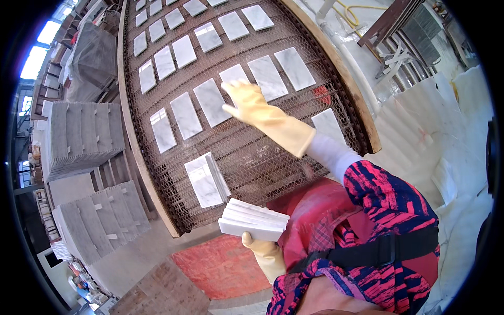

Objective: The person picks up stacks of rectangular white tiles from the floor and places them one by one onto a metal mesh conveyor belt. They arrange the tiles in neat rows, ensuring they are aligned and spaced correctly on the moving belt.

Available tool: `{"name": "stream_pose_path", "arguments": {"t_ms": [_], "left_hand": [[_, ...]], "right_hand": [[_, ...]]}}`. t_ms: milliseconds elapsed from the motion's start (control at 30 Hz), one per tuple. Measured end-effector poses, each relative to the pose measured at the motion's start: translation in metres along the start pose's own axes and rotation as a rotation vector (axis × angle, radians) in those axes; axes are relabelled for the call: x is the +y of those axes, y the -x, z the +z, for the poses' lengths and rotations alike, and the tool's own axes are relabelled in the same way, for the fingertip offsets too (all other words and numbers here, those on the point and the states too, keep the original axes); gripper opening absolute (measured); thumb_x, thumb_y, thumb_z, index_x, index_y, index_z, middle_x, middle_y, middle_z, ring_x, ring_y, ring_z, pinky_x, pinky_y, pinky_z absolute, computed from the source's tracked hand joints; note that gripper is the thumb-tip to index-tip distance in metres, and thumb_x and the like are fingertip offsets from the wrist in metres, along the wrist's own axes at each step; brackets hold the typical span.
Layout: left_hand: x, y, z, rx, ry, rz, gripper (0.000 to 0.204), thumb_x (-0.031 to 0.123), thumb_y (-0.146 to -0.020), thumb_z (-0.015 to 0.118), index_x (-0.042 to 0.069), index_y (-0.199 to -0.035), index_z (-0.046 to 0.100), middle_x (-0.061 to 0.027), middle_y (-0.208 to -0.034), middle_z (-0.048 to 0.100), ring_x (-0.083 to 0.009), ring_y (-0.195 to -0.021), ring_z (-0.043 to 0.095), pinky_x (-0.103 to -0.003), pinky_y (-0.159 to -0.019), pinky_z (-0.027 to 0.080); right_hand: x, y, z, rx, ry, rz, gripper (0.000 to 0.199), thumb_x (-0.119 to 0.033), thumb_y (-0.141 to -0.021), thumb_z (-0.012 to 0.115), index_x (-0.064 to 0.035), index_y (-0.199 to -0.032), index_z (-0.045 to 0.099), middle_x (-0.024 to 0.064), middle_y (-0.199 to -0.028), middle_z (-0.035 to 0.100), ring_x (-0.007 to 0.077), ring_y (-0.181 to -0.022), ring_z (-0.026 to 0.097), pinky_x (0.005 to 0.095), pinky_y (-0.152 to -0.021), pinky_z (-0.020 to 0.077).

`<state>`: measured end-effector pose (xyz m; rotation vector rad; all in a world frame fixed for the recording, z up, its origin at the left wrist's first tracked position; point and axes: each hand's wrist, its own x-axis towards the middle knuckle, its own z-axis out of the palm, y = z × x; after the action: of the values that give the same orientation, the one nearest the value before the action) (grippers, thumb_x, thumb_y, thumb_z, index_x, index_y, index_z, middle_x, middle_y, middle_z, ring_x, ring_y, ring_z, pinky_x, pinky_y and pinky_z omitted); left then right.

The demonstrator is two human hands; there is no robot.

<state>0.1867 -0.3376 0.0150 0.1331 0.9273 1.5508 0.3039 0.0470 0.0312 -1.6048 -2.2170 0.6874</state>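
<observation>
My left hand [265, 253], in a cream rubber glove, grips a fanned stack of white marble tiles [252, 223] close to my body, its thumb against the lower side. My right hand [247, 100], gloved alike, reaches over the mesh conveyor [252, 139] with thumb and fingers apart. Its fingertips cover part of a grey-veined white tile [232, 72]; I cannot tell whether they touch it. Beside that hand lies another tile [211, 102], within a row across the mesh. A small stack of tiles [205, 181] rests on the conveyor's near left part.
Wooden rails [137, 136] edge the conveyor, and a single tile [328, 126] lies under my right forearm. To the left stand stacks of grey slabs [84, 134] on the floor. A red sheet [223, 268] lies below. White sheeting [415, 126] and a metal rack [409, 47] are on the right.
</observation>
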Motion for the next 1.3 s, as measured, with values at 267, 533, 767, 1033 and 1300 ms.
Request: {"name": "stream_pose_path", "arguments": {"t_ms": [267,533,767,1033,1300], "left_hand": [[0.01,-0.023,0.039,-0.113,-0.009,-0.151,0.126,0.066,-0.074,0.081,-0.002,-0.167,0.03,-0.0234,-0.158,0.048,-0.0409,-0.145,0.051,-0.055,-0.124,0.04],[-0.011,-0.04,0.035,-0.139,0.019,-0.435,0.107,0.056,-0.093,0.073,0.001,-0.171,0.025,-0.0228,-0.169,0.04,-0.0428,-0.152,0.044,-0.059,-0.129,0.033],[-0.036,-0.057,0.035,-0.013,0.07,-0.405,0.09,0.048,-0.098,0.074,0.003,-0.166,0.038,-0.0203,-0.161,0.052,-0.0398,-0.147,0.051,-0.057,-0.126,0.038],[-0.026,-0.07,0.014,-0.037,0.088,-0.176,0.086,0.038,-0.095,0.08,0.0,-0.163,0.042,-0.0184,-0.156,0.057,-0.0388,-0.146,0.053,-0.062,-0.125,0.041],[-0.018,-0.062,-0.012,0.045,0.173,-0.077,0.082,0.033,-0.097,0.077,-0.002,-0.162,0.042,-0.0194,-0.156,0.058,-0.0389,-0.143,0.056,-0.06,-0.125,0.041]], "right_hand": [[-0.029,0.194,-0.066,-0.969,-0.666,-0.001,0.069,-0.056,-0.094,0.076,-0.0096,-0.144,0.068,0.0182,-0.126,0.076,0.0297,-0.118,0.072,0.0409,-0.101,0.0562],[0.008,0.243,-0.041,-0.783,-1.05,0.341,0.066,-0.056,-0.1,0.076,-0.0013,-0.136,0.07,0.0134,-0.126,0.076,0.0192,-0.12,0.068,0.0355,-0.106,0.0503],[0.042,0.257,-0.036,-0.51,-1.129,0.461,0.052,-0.042,-0.103,0.077,-0.0013,-0.134,0.072,0.0106,-0.124,0.078,0.0148,-0.114,0.07,0.0325,-0.101,0.054],[0.063,0.229,-0.011,-0.373,-1.092,0.476,0.054,-0.048,-0.102,0.076,-0.0019,-0.131,0.073,0.0112,-0.116,0.08,0.0172,-0.106,0.074,0.0339,-0.095,0.057],[0.036,0.195,0.056,-0.381,-1.071,0.495,0.058,-0.051,-0.103,0.073,-0.0023,-0.134,0.073,0.0144,-0.12,0.08,0.0221,-0.108,0.075,0.0373,-0.098,0.0556]]}}
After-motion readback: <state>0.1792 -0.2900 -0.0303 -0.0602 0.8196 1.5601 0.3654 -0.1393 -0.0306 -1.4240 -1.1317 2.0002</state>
